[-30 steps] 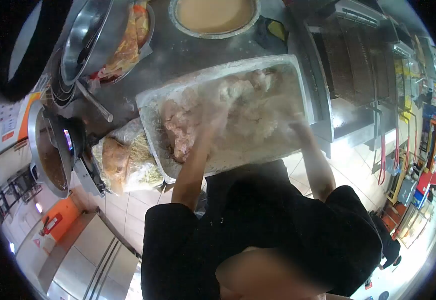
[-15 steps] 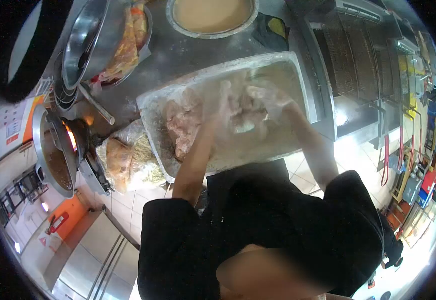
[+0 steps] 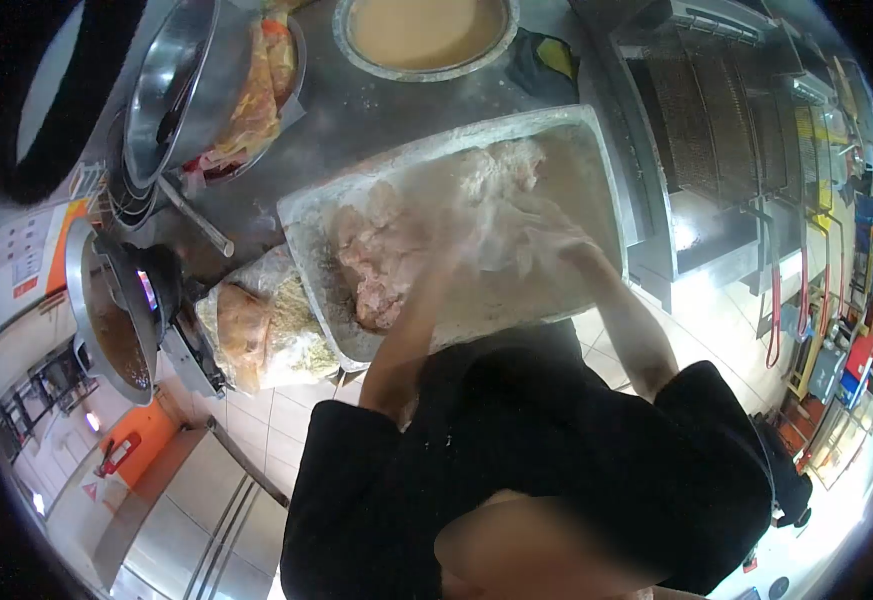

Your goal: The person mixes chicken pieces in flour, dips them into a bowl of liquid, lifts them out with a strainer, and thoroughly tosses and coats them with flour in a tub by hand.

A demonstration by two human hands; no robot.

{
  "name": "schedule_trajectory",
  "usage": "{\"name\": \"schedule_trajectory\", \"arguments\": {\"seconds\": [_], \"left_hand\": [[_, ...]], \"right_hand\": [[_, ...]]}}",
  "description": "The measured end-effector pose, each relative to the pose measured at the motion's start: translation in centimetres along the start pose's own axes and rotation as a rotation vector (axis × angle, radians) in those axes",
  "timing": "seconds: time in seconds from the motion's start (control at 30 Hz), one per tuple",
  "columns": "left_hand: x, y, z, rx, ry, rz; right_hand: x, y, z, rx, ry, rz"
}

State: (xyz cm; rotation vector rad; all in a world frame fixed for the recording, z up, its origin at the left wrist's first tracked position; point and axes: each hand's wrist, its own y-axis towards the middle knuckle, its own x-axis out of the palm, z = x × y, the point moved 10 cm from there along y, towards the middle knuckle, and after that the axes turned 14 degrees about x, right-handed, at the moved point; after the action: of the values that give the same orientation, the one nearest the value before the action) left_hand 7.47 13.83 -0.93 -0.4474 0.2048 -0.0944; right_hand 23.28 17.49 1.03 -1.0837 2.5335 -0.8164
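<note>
A large pale tub (image 3: 311, 290) on the steel counter holds floury powder and raw meat. Pink meat pieces (image 3: 376, 265) lie at the tub's left, beside my left forearm. Near the middle, my left hand (image 3: 453, 232) is smeared by motion and flour dust, and its fingers cannot be made out. My right hand (image 3: 548, 240) reaches in from the right, coated white and blurred, so its grip is hidden. Flour-coated meat (image 3: 501, 170) sits just beyond both hands, towards the tub's far side.
A round bowl of beige liquid (image 3: 426, 35) stands behind the tub. To the left are a plastic bag of food (image 3: 266, 320), a pan of brown liquid (image 3: 116, 335) and a metal bowl (image 3: 171, 90). Fryer baskets (image 3: 706, 120) are at the right.
My right hand has moved nearer the tub's front than half a second ago, and the coated meat now shows as a pale heap farther back. My left hand stays near the middle.
</note>
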Motion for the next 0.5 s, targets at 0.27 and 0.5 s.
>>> {"name": "schedule_trajectory", "arguments": {"seconds": [0.27, 0.5], "left_hand": [[-7.6, 1.0, 8.9, 0.195, 0.425, 0.446], [-4.4, 1.0, 2.3, 0.018, -0.203, 0.251]], "right_hand": [[-4.7, 3.9, -5.9, 0.136, -0.561, 0.523], [-4.1, -1.0, -3.3, 0.232, -0.435, 0.253]]}}
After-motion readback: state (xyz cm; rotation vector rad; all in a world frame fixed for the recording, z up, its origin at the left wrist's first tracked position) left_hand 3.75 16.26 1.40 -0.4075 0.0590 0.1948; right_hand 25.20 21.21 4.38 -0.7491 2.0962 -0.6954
